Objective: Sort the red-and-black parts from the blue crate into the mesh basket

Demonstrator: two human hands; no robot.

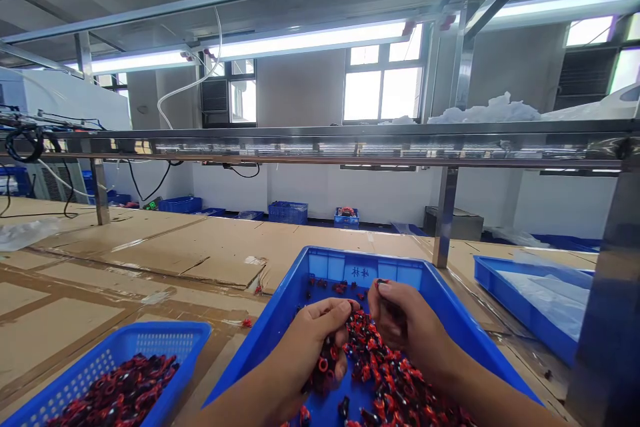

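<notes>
A blue plastic tray lies in front of me with a heap of small red and black ring parts in it. My left hand is cupped inside the tray, its fingers closed round a bunch of these parts. My right hand is just beside it, fingers curled and pinching one red and black part at its tip. Both hands hover over the heap near the tray's middle.
A blue mesh basket at the lower left holds more red and black parts. Another blue tray with clear plastic bags sits at the right. Cardboard sheets cover the bench. A metal post and shelf rail stand behind the tray.
</notes>
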